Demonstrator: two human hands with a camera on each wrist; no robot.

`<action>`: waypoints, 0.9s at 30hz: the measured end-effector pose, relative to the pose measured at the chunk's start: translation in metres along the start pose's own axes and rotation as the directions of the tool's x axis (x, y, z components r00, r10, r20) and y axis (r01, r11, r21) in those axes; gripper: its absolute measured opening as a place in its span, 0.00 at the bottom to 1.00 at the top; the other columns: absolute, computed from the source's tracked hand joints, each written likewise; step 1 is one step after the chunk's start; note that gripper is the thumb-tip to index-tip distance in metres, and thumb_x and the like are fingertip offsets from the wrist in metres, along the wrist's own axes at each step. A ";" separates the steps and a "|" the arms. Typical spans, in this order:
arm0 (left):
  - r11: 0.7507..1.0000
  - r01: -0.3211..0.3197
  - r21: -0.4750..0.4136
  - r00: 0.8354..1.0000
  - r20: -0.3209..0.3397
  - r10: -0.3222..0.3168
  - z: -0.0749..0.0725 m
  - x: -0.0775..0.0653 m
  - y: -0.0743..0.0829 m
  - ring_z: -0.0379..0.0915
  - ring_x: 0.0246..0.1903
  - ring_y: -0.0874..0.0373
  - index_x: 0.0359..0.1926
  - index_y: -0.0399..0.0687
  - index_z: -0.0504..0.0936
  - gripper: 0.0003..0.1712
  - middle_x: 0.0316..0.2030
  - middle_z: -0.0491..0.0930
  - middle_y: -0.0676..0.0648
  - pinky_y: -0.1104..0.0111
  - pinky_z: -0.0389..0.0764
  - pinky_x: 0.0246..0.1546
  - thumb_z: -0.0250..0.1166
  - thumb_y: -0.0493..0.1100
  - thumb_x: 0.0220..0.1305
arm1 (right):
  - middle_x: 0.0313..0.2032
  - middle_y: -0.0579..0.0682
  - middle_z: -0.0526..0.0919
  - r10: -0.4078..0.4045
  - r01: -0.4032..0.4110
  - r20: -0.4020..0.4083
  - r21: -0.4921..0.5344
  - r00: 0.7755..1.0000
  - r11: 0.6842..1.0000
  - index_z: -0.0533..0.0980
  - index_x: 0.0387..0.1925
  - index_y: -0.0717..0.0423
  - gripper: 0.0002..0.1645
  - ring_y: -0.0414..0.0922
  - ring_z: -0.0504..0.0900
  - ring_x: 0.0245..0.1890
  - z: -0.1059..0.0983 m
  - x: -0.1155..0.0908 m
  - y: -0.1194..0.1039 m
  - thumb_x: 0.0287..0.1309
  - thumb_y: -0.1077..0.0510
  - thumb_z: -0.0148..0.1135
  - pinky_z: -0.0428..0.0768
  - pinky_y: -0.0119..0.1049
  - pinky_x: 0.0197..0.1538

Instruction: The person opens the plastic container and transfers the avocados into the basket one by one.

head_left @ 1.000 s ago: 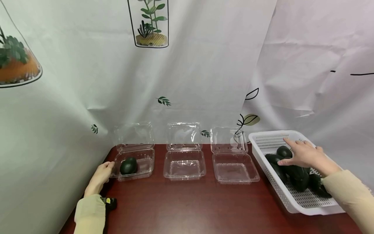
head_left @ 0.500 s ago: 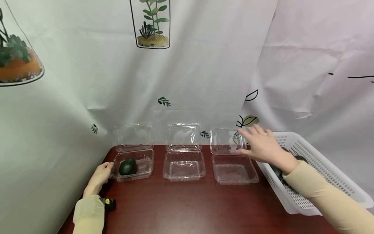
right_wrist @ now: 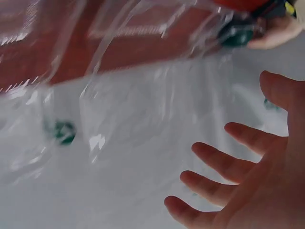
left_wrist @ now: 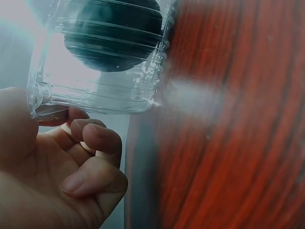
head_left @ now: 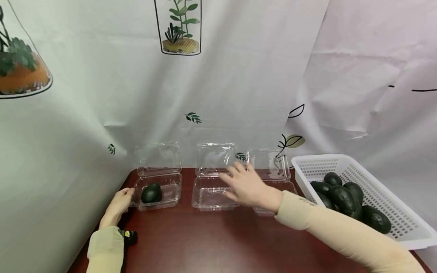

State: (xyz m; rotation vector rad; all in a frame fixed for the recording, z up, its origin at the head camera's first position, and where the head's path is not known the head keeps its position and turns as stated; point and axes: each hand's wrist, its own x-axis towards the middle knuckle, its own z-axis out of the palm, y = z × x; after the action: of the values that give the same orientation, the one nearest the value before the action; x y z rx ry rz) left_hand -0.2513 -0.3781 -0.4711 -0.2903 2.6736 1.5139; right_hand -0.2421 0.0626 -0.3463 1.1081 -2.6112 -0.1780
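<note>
In the head view my left hand (head_left: 119, 203) is at the left edge of a clear plastic clamshell container (head_left: 170, 194). The left wrist view has its thumb and index finger pinching the container's rim (left_wrist: 50, 110), other fingers curled below. One dark green avocado (head_left: 151, 193) lies inside that container, whose lid stands raised behind. My right hand (head_left: 247, 185) passes in front of the middle clamshell (head_left: 208, 197), holding nothing. Its fingers (right_wrist: 224, 162) are spread wide in the right wrist view. The forearm partly covers the right-hand clamshell (head_left: 286, 185).
A white perforated plastic basket (head_left: 406, 223) with several avocados (head_left: 342, 199) stands on the right. All three clamshells have their lids up against a printed cloth backdrop (head_left: 239, 83). They sit toward the rear of a dark red wood table (head_left: 191, 242).
My right hand has swung left from over the basket, past the right-hand clamshell, to the middle one, uncovering the avocados in the basket. The left hand has kept its hold on the container.
</note>
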 end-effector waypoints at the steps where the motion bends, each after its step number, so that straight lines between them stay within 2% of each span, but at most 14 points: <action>1: 1.000 -0.003 0.000 1.000 -0.002 0.003 0.000 0.000 0.000 0.56 0.17 0.57 0.31 0.42 0.62 0.21 0.18 0.60 0.51 0.62 0.64 0.25 0.38 0.51 0.79 | 0.57 0.54 0.76 -0.016 0.016 -0.001 -0.005 1.000 1.000 0.71 0.63 0.45 0.35 0.59 0.68 0.61 0.002 0.004 -0.006 0.60 0.34 0.59 0.64 0.61 0.59; 9: 1.000 -0.010 0.000 1.000 -0.006 0.010 -0.001 0.002 -0.001 0.56 0.16 0.57 0.31 0.43 0.62 0.21 0.19 0.60 0.50 0.62 0.65 0.24 0.39 0.52 0.79 | 0.52 0.47 0.77 -0.046 0.047 -0.039 0.007 0.998 0.999 0.74 0.59 0.42 0.26 0.50 0.70 0.58 0.021 0.048 -0.057 0.61 0.39 0.60 0.68 0.53 0.57; 17: 1.000 -0.007 0.004 1.000 0.010 0.007 -0.001 -0.002 -0.003 0.54 0.15 0.58 0.32 0.42 0.62 0.22 0.18 0.58 0.51 0.62 0.65 0.24 0.38 0.53 0.79 | 0.52 0.42 0.77 -0.026 0.030 -0.063 0.055 0.998 0.998 0.74 0.59 0.38 0.23 0.44 0.70 0.55 0.020 0.096 -0.107 0.64 0.39 0.55 0.68 0.45 0.52; 22: 1.000 -0.007 0.004 1.000 0.002 0.007 -0.002 -0.002 -0.004 0.55 0.16 0.57 0.31 0.42 0.61 0.22 0.19 0.59 0.50 0.63 0.65 0.24 0.39 0.53 0.79 | 0.50 0.41 0.77 -0.001 0.008 -0.065 0.101 0.998 0.995 0.74 0.56 0.37 0.21 0.43 0.71 0.52 0.026 0.120 -0.122 0.64 0.41 0.55 0.68 0.43 0.47; 27: 1.000 -0.010 -0.004 1.000 -0.007 0.010 -0.002 0.001 -0.004 0.56 0.16 0.57 0.30 0.43 0.62 0.22 0.19 0.60 0.50 0.63 0.65 0.22 0.40 0.52 0.79 | 0.50 0.41 0.77 0.040 -0.039 -0.007 0.158 0.999 0.987 0.74 0.59 0.37 0.22 0.44 0.72 0.53 0.035 0.145 -0.127 0.66 0.42 0.54 0.70 0.45 0.49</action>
State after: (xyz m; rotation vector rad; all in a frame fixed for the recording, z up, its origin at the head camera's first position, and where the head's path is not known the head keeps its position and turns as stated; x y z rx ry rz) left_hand -0.2518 -0.3820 -0.4731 -0.2827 2.6816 1.5242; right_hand -0.2623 -0.1300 -0.3764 1.1030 -2.6737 0.0440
